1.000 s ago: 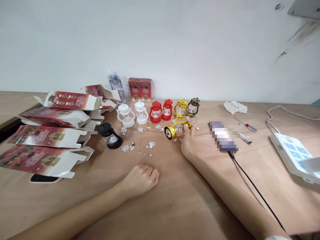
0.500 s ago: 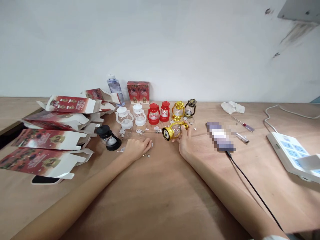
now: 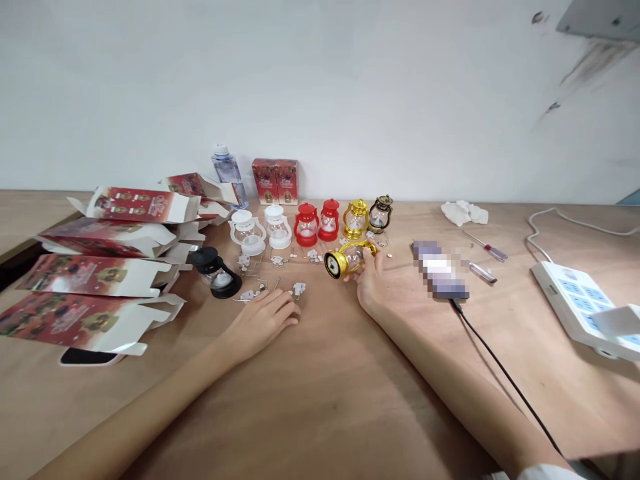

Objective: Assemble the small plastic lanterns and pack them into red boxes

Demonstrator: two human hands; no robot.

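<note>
My right hand is closed round the handle end of a gold lantern. The lantern is tipped on its side, its round base facing left and toward me. My left hand rests low over the table, fingers bent and close together; whatever lies under the fingertips is hidden. Just beyond it are small white plastic parts, button cells and thin wires. A black lantern leans to the left of them. Behind stand two white lanterns, two red lanterns, another gold lantern and a bronze one.
Open red-and-white boxes are stacked at the left, partly over a phone. A water bottle and two closed red boxes stand by the wall. At right are a cabled phone, screwdrivers, tissue and a power strip.
My left hand has drawn back toward me and slightly left, uncovering small white parts and wires. A button cell beside it is now hidden. My right hand still holds the gold lantern.
</note>
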